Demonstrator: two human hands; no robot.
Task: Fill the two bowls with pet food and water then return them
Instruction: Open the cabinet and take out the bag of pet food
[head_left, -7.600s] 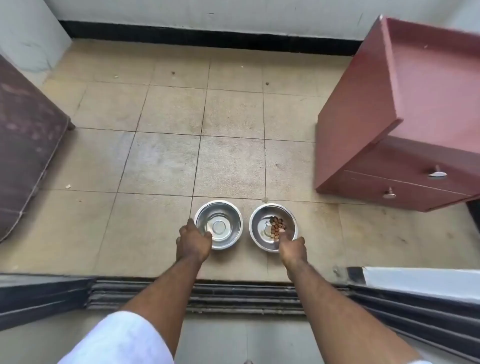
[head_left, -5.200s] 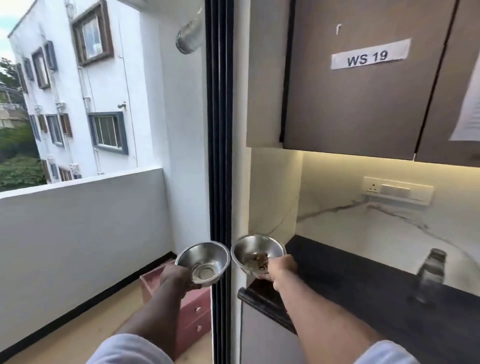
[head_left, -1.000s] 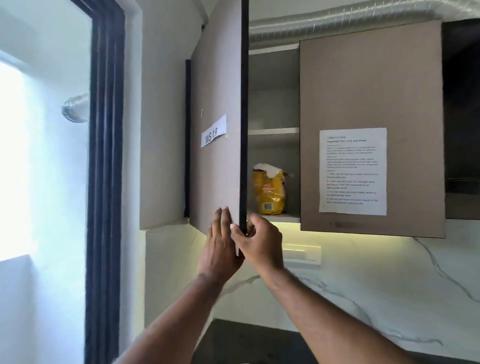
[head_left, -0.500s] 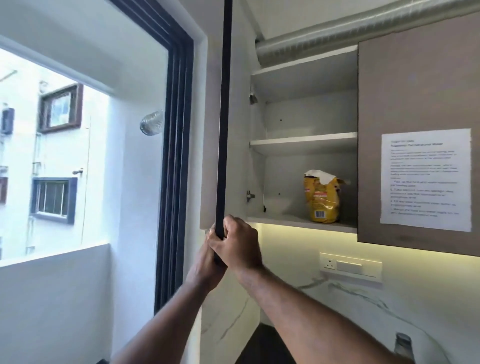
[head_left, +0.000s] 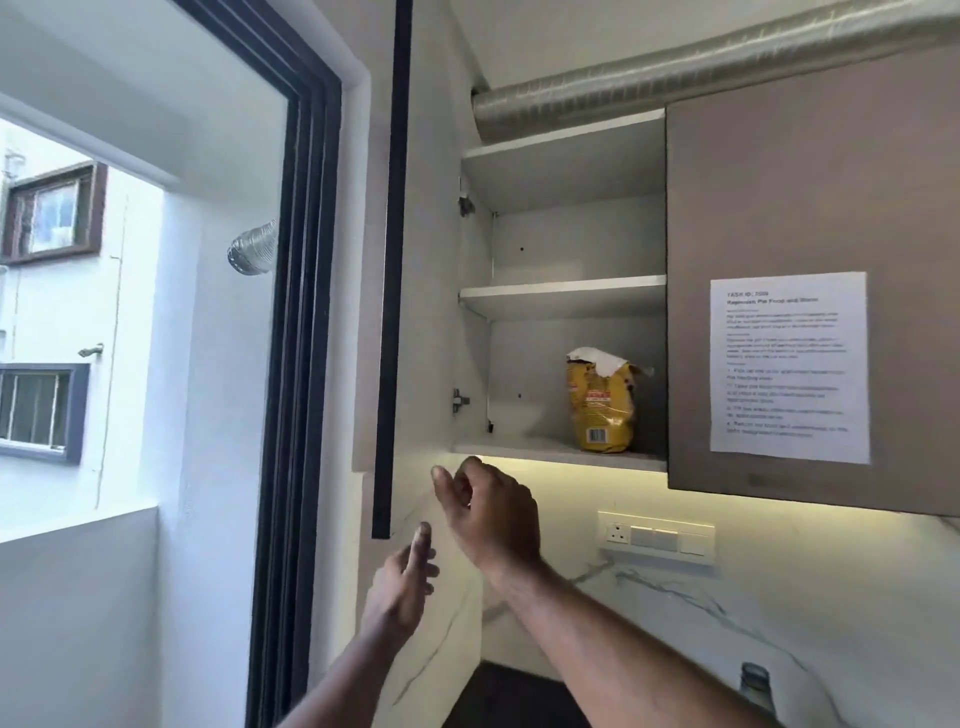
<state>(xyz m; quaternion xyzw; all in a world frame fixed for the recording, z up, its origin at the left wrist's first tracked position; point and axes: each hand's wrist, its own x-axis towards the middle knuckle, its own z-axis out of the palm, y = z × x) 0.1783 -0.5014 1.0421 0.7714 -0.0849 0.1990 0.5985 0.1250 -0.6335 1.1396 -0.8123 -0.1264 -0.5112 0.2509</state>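
**Both hands free below the open wall cupboard**

Under the open cupboard, the right hand (head_left: 491, 512) is raised with its forearm rising from the lower right. Its fingers are loosely curled, thumb and forefinger apart, and it grips nothing; the fingertips sit just below the front edge of the bottom shelf (head_left: 540, 451). The left hand (head_left: 402, 587) hangs lower and to the left, palm turned inward, fingers relaxed and slightly spread, one finger pointing up toward the lower corner of the cupboard door (head_left: 392, 270). It is empty too, and near that corner without touching it.

The door stands swung out edge-on to the camera, its dark edge running top to bottom beside the window frame (head_left: 301, 332). Inside, the yellow pet food bag (head_left: 602, 410) stands upright on the bottom shelf toward the right, its top torn open and white. The shelf above it holds nothing visible. A printed sheet (head_left: 789, 366) is stuck on the closed neighbouring door. The top of a bottle (head_left: 756, 686) shows at the lower right, above the dark counter (head_left: 509, 696). The bowls are out of view.
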